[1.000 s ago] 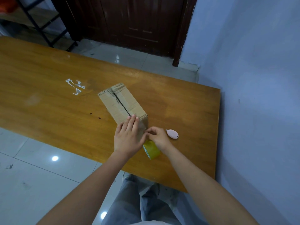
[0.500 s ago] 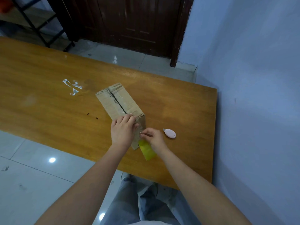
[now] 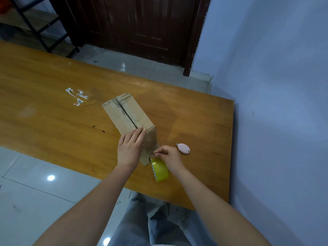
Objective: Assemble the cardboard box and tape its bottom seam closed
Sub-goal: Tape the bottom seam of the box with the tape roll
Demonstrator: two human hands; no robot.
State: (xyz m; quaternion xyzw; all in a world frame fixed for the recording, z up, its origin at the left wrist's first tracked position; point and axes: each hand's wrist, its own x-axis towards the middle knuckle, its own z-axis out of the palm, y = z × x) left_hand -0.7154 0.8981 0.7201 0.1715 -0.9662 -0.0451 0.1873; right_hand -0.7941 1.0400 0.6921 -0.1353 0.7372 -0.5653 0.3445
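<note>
A small cardboard box (image 3: pixel 126 112) stands on the wooden table (image 3: pixel 53 103), its flapped face up with a dark open seam running along the middle. My left hand (image 3: pixel 130 147) lies flat on the box's near end, fingers over the seam's end. My right hand (image 3: pixel 168 156) pinches at the near side of the box and holds a yellow-green tape roll (image 3: pixel 159 169), which hangs below the hand against the table. A clear strip of tape seems to run up the box's near side, but it is hard to make out.
A pink oval cutter (image 3: pixel 183 148) lies on the table just right of my right hand. White tape scraps (image 3: pixel 76 95) stick to the tabletop left of the box. The blue wall (image 3: pixel 275 103) bounds the table's right edge; a dark door (image 3: pixel 142 27) stands beyond.
My left hand slid toward the box's near edge and pressed down. My right hand moved down and nearer with the roll, which now shows more fully below the box.
</note>
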